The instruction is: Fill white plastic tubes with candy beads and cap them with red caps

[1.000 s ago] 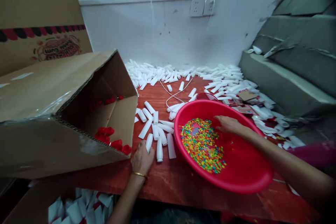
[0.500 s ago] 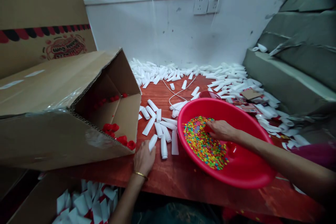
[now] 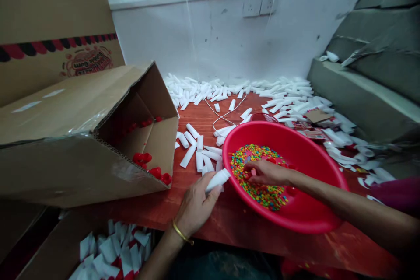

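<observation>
A white tube [image 3: 218, 180] is held between the thumb and fingers of my left hand [image 3: 196, 203], close to the left rim of the red basin [image 3: 315, 210]. My right hand [image 3: 267, 172] is inside the basin, its fingers curled down among small multicoloured candies [image 3: 256, 188]. Something red shows at those fingertips, too small to make out for certain. More red pieces lie beside that hand in the basin. Several white tubes [image 3: 199, 157] lie on the red-brown table left of the basin.
On the left, an open cardboard box [image 3: 49, 170] holds red caps [image 3: 155, 172]. Below it, another box holds white tubes with red ends [image 3: 108, 251]. Heaped white tubes [image 3: 285, 89] line the wall, near a red mesh basket [image 3: 264, 117] and a white cord [image 3: 223, 116].
My left hand has moved right and up towards the basin with a white tube in it. My right hand has shifted slightly left and lower among the candies.
</observation>
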### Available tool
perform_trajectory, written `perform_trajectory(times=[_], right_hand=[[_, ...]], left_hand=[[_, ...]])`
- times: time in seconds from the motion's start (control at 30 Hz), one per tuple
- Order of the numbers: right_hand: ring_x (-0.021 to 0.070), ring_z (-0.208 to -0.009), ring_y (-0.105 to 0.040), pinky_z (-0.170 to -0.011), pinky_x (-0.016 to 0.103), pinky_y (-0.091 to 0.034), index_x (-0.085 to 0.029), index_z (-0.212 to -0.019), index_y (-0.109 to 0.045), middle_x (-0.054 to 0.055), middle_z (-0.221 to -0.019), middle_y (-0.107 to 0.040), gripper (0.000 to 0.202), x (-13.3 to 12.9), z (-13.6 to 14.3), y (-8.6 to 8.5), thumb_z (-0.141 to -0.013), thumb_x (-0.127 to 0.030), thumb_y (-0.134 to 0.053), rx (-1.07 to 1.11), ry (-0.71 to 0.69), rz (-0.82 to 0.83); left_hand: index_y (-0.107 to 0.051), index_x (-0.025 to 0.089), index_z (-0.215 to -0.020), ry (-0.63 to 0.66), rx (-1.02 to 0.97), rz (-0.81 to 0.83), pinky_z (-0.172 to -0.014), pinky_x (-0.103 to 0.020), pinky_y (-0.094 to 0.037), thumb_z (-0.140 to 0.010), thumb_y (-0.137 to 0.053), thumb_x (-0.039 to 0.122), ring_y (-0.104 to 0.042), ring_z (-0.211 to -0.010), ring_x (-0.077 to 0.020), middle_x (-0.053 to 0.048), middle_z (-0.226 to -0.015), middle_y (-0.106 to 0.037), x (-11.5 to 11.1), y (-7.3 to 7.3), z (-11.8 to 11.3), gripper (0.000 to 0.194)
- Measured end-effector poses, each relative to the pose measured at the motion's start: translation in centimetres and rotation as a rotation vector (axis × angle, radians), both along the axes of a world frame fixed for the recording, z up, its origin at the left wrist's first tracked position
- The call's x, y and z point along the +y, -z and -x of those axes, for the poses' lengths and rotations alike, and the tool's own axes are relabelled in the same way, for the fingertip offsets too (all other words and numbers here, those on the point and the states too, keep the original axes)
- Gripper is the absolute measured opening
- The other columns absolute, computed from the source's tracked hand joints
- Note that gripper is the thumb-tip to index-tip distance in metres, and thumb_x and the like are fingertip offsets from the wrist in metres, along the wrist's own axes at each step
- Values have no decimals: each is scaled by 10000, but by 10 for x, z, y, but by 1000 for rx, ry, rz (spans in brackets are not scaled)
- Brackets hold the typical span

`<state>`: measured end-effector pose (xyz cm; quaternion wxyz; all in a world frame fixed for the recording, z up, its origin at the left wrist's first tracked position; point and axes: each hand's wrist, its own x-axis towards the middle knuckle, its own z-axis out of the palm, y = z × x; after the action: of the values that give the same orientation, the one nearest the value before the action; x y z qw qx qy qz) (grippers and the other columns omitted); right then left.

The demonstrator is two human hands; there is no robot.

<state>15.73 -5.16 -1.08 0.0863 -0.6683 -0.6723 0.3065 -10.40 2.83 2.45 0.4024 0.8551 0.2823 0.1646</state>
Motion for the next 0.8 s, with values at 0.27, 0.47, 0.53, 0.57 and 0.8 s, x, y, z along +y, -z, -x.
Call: perform_trajectory(times=[0.27, 0.47, 0.53, 0.57, 0.8], right_hand=[[103, -560, -462, -513, 237, -385, -187, -927, -490, -19, -701, -510, 373, -25, -2, -23, -671, -413, -639, 682, 379, -165], [100, -485, -405, -454, 233, -316, -168, -933, -542, -32, -582, -470, 211, -43, 9, -35, -775, -309, -546, 282, 372, -434], [106, -516, -435, -478, 237, -348, -172, -992, -548, -2, -659, -530, 228, -45, 9, -37, -797, -290, -537, 209, 321, -525], [110, -552, -460, -502, 242, -371, -177, -1025, -547, 22, -736, -563, 242, -46, 9, -38, -808, -286, -536, 182, 278, -570], [134, -688, -505, -605, 261, -410, -186, -1109, -515, 61, -889, -571, 280, -45, 4, -42, -872, -332, -485, 182, 77, -608]], left_hand=[[-519, 236, -1149, 140, -111, -88, -798, -277, -448, -862, -460, 305, -572, -945, -174, -15, -1068, -617, -9, -17, -44, 301], [-528, 238, -1138, 175, -55, -195, -761, -324, -476, -856, -467, 325, -599, -898, -196, -16, -1023, -640, -10, -15, -67, 302], [-533, 240, -1135, 185, -27, -212, -756, -332, -480, -855, -467, 328, -603, -893, -200, -18, -1016, -644, -9, -18, -69, 301], [-535, 243, -1134, 191, -18, -216, -763, -336, -481, -854, -470, 329, -602, -900, -201, -18, -1023, -643, -9, -19, -69, 300], [-541, 233, -1155, 252, -27, -220, -818, -336, -472, -853, -487, 378, -594, -957, -200, -37, -1068, -637, -3, -15, -70, 339]])
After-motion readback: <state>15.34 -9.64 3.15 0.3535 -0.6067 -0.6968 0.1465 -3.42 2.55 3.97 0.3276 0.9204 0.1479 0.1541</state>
